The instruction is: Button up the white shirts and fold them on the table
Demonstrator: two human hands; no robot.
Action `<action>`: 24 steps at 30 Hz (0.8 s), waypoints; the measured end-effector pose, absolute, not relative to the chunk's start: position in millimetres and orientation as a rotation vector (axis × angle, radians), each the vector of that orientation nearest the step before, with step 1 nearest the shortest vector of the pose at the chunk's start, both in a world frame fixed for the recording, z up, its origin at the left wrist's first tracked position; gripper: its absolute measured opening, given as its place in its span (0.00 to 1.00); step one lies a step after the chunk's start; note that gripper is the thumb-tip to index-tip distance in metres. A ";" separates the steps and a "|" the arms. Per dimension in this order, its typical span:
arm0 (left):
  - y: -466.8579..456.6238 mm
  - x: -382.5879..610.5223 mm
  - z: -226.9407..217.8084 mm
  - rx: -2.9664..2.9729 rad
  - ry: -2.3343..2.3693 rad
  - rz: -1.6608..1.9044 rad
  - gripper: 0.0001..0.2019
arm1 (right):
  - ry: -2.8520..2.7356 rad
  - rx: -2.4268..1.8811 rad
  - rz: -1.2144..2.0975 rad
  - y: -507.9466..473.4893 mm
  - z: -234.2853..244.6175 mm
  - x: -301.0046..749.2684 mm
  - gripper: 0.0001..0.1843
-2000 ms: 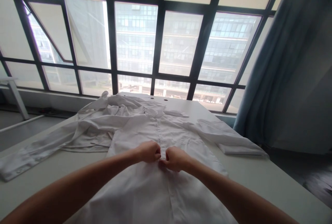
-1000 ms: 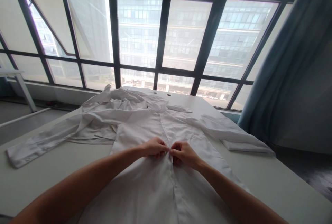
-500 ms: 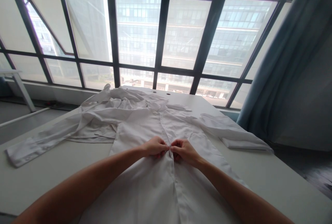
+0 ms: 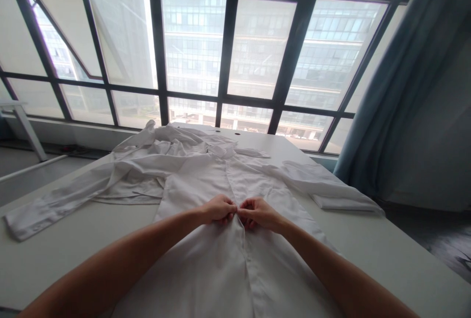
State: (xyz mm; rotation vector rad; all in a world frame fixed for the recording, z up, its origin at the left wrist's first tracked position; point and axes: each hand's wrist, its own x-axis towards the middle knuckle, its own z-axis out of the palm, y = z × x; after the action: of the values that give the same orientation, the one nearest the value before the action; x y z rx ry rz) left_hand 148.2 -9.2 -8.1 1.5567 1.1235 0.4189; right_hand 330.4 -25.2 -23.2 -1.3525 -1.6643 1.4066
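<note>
A white long-sleeved shirt [image 4: 198, 264] lies front side up on a white table [image 4: 368, 239], collar toward the window and sleeves spread to both sides. Along its front opening, my left hand [image 4: 220, 209] pinches the fabric edge from the left. My right hand [image 4: 257, 212] pinches the same placket from the right, its fingertips meeting those of the left. The cloth is lifted slightly into a ridge between them. Any button under the fingertips is too small and covered to make out.
Another crumpled white garment [image 4: 172, 139] lies at the table's far left, partly under the shirt's left sleeve. Beyond the table stands a large framed window [image 4: 195, 43]. A blue-grey curtain [image 4: 382, 112] hangs at the right, and a white table leg [image 4: 31, 131] shows at the left.
Both hands keep their pinch on the shirt's front edge, with the fingertips shifted very slightly. The whole view has moved a little to the left.
</note>
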 end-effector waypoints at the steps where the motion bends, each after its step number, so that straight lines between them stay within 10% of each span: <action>1: -9.7 148.1 -7.7 1.553 1.123 0.422 0.14 | -1.683 -1.355 1.388 -25.1 -23.6 330.5 0.23; 15: -12.3 149.1 -9.1 1.594 1.176 0.458 0.17 | -1.735 -1.321 0.940 -31.5 -34.0 317.3 0.09; 24: -6.0 144.5 -11.1 1.765 1.097 0.436 0.14 | -1.693 -1.371 1.312 -24.6 -24.8 329.2 0.14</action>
State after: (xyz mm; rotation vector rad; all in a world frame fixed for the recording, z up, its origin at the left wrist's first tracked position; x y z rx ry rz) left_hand 144.5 -6.0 -11.1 1.7651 1.0971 0.4358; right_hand 329.2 -24.6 -24.8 -1.3705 -1.6927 1.3124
